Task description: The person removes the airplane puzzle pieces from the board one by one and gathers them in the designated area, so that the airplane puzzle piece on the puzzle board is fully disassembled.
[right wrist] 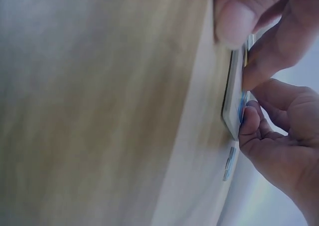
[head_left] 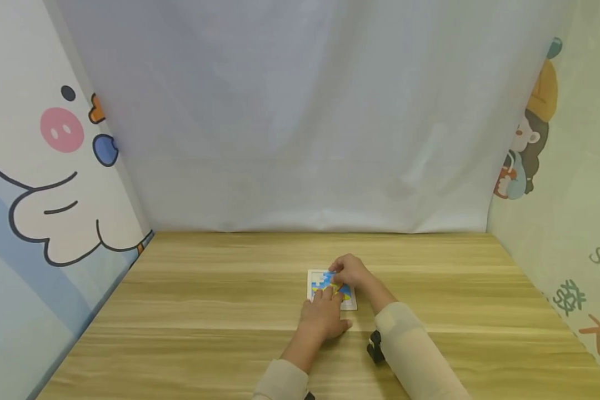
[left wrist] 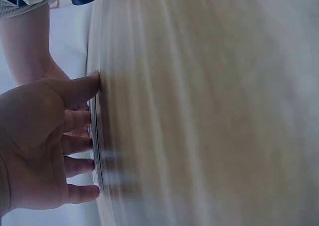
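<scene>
A small jigsaw puzzle point(head_left: 350, 305) in a pale square frame lies flat on the wooden table, with blue and yellow artwork. A white gap shaped like puzzle pieces shows in its far left part. My left hand point(head_left: 324, 318) rests its spread, nearly straight fingers on the near part of the puzzle; the thumb points right, off the frame. At the far right corner, my right hand point(head_left: 352, 271) has curled fingers, with thumb and forefinger pinching at a puzzle piece mostly hidden by the fingertips. The right wrist view shows these fingertips point(right wrist: 250, 120) against the board's edge.
The wooden table point(head_left: 205, 311) spreads around the puzzle. A grey-white curtain point(head_left: 290, 122) hangs along its far edge, with cartoon-printed walls point(head_left: 60, 211) at both sides. A dark wrist camera point(head_left: 375, 348) sits under the right sleeve.
</scene>
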Demonstrator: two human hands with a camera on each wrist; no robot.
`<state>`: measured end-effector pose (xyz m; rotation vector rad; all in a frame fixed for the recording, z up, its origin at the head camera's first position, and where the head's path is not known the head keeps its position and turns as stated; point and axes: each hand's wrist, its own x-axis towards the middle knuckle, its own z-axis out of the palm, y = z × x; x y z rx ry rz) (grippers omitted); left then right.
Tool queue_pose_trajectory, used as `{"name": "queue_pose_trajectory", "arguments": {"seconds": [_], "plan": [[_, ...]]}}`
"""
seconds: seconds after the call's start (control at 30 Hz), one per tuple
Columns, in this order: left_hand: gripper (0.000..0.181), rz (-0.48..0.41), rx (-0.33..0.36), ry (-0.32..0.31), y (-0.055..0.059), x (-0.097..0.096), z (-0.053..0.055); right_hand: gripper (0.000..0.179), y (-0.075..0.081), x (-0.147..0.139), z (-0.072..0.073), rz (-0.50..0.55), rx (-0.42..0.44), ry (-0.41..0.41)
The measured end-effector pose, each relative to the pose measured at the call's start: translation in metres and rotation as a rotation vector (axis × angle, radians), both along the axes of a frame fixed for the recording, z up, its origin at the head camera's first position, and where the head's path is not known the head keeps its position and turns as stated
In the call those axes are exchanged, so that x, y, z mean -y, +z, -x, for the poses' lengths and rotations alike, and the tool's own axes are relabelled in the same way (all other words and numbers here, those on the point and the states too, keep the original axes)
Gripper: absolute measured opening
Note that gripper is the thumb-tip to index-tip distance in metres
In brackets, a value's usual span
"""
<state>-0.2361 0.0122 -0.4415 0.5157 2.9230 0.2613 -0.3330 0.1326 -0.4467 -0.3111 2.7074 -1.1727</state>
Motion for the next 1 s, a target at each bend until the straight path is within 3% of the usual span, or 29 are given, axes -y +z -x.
{"name": "queue_pose_trajectory", "arguments": {"seconds": [0.57, 1.0], "plan": [[0.064, -0.040, 0.015, 0.009, -0.0028, -0.0017, -0.0007, 0.017, 0.0009, 0.0038, 0.0000, -0.114, -0.022, 0.080], [0.066, -0.046, 0.023, 0.006, -0.0029, -0.0001, 0.0007, 0.018, -0.0017, -0.0001, 0.0032, -0.086, -0.028, 0.093]]}}
